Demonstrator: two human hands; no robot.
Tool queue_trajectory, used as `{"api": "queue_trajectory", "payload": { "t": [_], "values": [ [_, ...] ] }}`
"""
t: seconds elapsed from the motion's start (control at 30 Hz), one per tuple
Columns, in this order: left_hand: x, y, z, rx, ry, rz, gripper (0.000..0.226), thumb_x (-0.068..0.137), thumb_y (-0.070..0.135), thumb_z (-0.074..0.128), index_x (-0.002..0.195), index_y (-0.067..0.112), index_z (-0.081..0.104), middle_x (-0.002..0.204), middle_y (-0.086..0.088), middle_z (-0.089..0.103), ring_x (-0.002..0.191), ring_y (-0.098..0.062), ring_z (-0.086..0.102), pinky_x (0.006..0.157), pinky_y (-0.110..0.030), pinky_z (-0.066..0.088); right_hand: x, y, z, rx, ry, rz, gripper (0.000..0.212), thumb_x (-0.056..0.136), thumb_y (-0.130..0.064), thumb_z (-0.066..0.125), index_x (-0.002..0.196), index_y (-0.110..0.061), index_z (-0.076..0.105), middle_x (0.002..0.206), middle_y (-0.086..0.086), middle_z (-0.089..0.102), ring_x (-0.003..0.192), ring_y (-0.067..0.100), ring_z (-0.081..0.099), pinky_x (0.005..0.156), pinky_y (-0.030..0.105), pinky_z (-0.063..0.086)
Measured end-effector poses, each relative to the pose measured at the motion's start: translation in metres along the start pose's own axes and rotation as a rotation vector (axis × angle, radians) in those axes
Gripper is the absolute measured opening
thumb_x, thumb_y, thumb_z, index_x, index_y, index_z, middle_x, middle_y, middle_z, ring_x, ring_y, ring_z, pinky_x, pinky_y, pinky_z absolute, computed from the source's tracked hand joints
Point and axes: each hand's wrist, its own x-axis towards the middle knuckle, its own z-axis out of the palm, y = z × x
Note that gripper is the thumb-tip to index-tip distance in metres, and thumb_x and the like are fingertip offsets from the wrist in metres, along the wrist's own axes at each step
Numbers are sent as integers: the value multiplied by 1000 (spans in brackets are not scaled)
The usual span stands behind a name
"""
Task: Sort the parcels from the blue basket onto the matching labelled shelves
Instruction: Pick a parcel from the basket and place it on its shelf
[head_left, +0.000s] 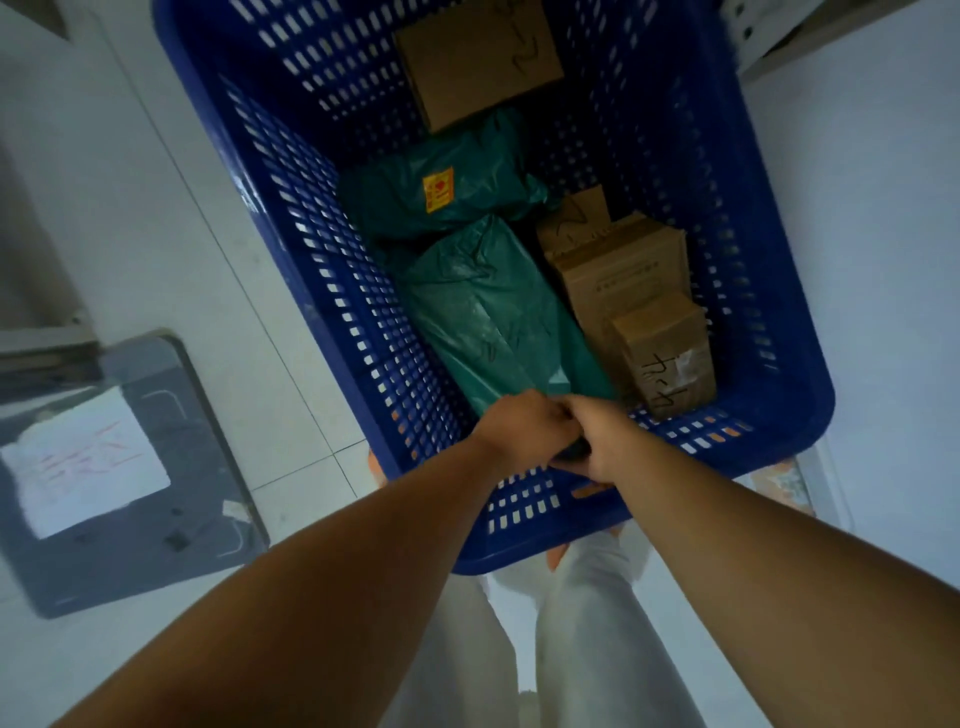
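Grey bin (156, 493) with a white paper sheet (83, 457) is being kept on the floor at 9 o'clock of the blue basket (322, 260). Inside, the near green bag (493, 312) is being hemmed in by the far green bag (467, 171) with its yellow sticker (439, 189), touching at 12, and by stacked cardboard boxes (618, 275) at 3. A marked box (478, 57) is lying further out at 12. Bag is lying lengthwise, crinkled, handwriting unreadable. Its 6 o'clock end is being gripped by left hand (524, 431) and right hand (602, 441), fingers curled, knuckles touching.
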Motion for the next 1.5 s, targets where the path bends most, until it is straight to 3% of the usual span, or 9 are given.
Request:
{"api": "queue_trajectory", "payload": {
  "t": [0.13, 0.3, 0.4, 0.53, 0.73, 0.93, 1.13, 1.37, 1.5],
  "values": [
    [-16, 5, -15, -169, 90, -18, 39, 95, 31, 44, 62, 10, 51, 77, -11, 57, 75, -24, 54, 69, -34, 40, -27, -4, -8, 60, -15, -35, 31, 96, -12, 52, 127, -6, 50, 124, 17, 55, 114, 33, 55, 65, 38, 52],
    [-43, -2, -13, -384, 360, -62, 13, 92, 22, 48, 95, 18, 60, 101, -3, 62, 96, -22, 57, 77, -28, 42, -67, -4, -9, 139, -69, -119, 29, 98, -4, 47, 126, -5, 49, 107, 15, 59, 92, 24, 58, 61, 27, 53],
    [-60, -6, -11, -438, 548, -196, 30, 92, 22, 49, 121, 17, 53, 124, -7, 50, 110, -25, 50, 87, -33, 42, -92, -8, -5, 212, -69, -195, 26, 99, -1, 43, 124, -7, 47, 128, 18, 53, 107, 30, 56, 73, 31, 49],
    [-81, 10, -33, -740, 498, -415, 59, 92, 48, 51, 141, 19, 35, 142, -12, 33, 101, -25, 50, 78, -31, 42, -128, -10, -1, 198, -65, -328, 28, 99, -1, 41, 124, -11, 49, 120, 12, 56, 88, 23, 57, 68, 31, 52],
    [-103, 56, -94, -1146, 462, -462, 125, 62, 71, 70, 152, 23, -3, 159, -11, 12, 143, -35, 19, 112, -53, 26, -180, 4, 0, -387, 131, -776, 46, 95, -5, 42, 138, -19, 46, 130, 5, 56, 111, 27, 59, 95, 43, 51],
    [-121, 68, -117, -1572, 385, -253, 137, 44, 73, 79, 151, 33, 4, 145, -3, 42, 127, -32, 48, 104, -54, 40, -223, 34, -6, -519, 229, -1267, 38, 87, 8, 42, 117, -10, 54, 130, 8, 53, 117, 25, 52, 94, 41, 50],
    [-132, 67, -107, -1627, 388, -174, 88, 60, 68, 70, 133, 26, 46, 123, -2, 61, 106, -25, 61, 84, -40, 52, -232, 41, -17, -644, 305, -1345, 20, 86, 9, 42, 96, -7, 49, 144, 8, 42, 124, 27, 44, 92, 34, 46],
    [-142, 60, -92, -1542, 323, -169, 55, 85, 62, 54, 125, 23, 50, 124, -3, 55, 107, -23, 58, 101, -42, 40, -242, 34, -21, -647, 449, -1361, 24, 89, 10, 39, 85, -13, 34, 144, 16, 43, 114, 35, 51, 72, 23, 21],
    [-141, 62, -96, -1626, 418, -225, 52, 89, 50, 57, 129, 16, 51, 117, -9, 64, 103, -27, 63, 87, -38, 52, -246, 36, -19, -743, 459, -1435, 27, 86, 12, 41, 81, -12, 31, 155, 13, 30, 119, 34, 52, 70, 34, 33]
  ]
}}
